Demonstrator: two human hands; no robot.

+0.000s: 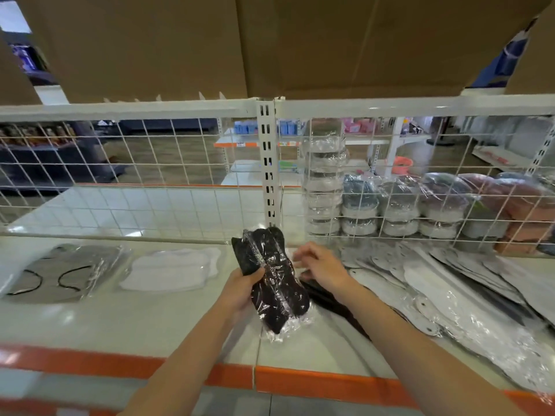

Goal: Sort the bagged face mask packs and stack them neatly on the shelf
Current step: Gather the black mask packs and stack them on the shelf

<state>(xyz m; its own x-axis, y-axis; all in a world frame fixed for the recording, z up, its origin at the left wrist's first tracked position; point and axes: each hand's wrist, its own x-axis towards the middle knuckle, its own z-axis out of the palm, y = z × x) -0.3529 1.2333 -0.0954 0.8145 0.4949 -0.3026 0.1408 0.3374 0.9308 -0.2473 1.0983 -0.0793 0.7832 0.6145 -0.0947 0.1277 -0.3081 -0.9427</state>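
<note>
White shelving with an orange front edge (90,360) fills the view, backed by a wire mesh panel (135,175) and a slotted upright post (267,163); brown cardboard (270,40) sits overhead at 12 o'clock.

Left hand (240,291): fingers and thumb curled round a bagged pack of black face masks (271,280), gripping it at mid-length. The pack is held clear of the shelf, tilted with its top toward 11 o'clock, apparently so it can be checked for colour before placing.

Right hand (319,265): fingers loosely spread and holding nothing, just beside the black pack at its 3 o'clock. It hovers over a dark pack (327,298) lying on the shelf; whether it touches that pack cannot be told because of blur.

Sorted stock, by judgement: a grey pack with black ear loops (60,274) at 9 o'clock and a white pack (174,270) just right of it lie flat and apart, suggesting one spot per colour.

Unsorted stock: a loose, overlapping heap of silvery-white bagged packs (450,301) runs from 3 toward 5 o'clock.

Beyond the mesh at 2 o'clock stand stacked wrapped goods (360,205), type unclear.

Assessment: sorting is at an early stage; the black pack has no pile yet.
</note>
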